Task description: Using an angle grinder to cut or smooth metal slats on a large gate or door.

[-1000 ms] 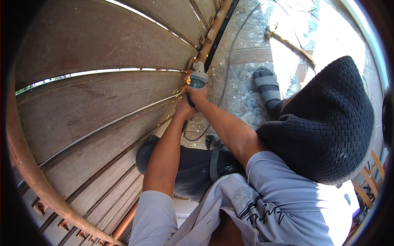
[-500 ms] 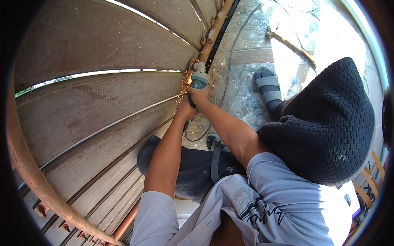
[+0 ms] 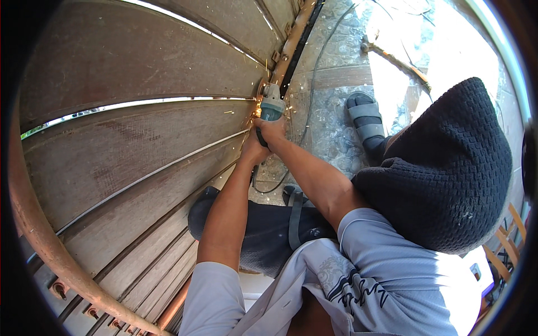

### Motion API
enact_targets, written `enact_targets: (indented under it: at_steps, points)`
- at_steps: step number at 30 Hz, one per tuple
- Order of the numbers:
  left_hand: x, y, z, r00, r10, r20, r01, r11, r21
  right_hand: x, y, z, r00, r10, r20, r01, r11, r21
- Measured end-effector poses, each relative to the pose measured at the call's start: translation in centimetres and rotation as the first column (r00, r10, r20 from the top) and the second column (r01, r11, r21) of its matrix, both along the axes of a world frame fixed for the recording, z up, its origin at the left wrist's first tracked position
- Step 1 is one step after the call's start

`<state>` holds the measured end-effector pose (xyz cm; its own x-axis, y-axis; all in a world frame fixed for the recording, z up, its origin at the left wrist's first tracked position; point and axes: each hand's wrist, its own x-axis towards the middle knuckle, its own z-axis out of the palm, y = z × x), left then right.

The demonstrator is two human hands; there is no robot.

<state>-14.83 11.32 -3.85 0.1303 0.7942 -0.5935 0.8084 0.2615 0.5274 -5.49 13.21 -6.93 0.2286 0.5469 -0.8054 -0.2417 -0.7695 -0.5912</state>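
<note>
Both my hands are wrapped round a green angle grinder [image 3: 272,107] with a grey metal head. My right hand [image 3: 272,129] grips its body just behind the head. Lower and to the left, my left hand [image 3: 255,150] closes on the rear part, where a black piece shows between the hands. Orange sparks [image 3: 258,108] fly from the grinder's left side, against the brown metal frame bar [image 3: 288,53] along the wooden slats. The disc is mostly hidden by the head and the sparks.
Wide wooden slats [image 3: 140,131] with narrow gaps stand on the left, edged by a curved rusty tube [image 3: 56,255]. A cable [image 3: 314,84] runs over the stone-patterned floor. A rusty bar [image 3: 400,63] lies at the upper right, beyond my sandalled foot [image 3: 367,120].
The sparks have changed shape, with some now flying farther up and to the left. My hands and the angle grinder stay almost in the same place.
</note>
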Motion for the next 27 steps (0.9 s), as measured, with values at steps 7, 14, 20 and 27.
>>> enact_targets:
  at_steps: [7, 14, 20, 27]
  points:
    - [-1.9, -0.4, -1.6, 0.994, -0.026, -0.102, 0.020, 0.998, -0.059, -1.3, 0.1, -0.4, 0.999, 0.025, -0.027, -0.024, 1.000, 0.013]
    - [-2.8, -0.9, -1.2, 0.997, -0.006, -0.071, 0.004, 1.000, -0.031, -1.5, -0.2, 2.7, 0.997, -0.026, 0.073, 0.023, 0.999, 0.038]
    - [-0.1, 0.4, -0.5, 0.985, -0.163, -0.052, 0.153, 0.976, -0.158, 0.2, -0.4, 0.4, 0.998, -0.040, 0.058, 0.039, 0.999, 0.007]
    - [-2.5, -0.5, -1.8, 0.992, -0.086, -0.093, 0.072, 0.986, -0.149, -0.6, -0.4, 1.6, 0.999, 0.025, -0.025, -0.023, 0.998, 0.058]
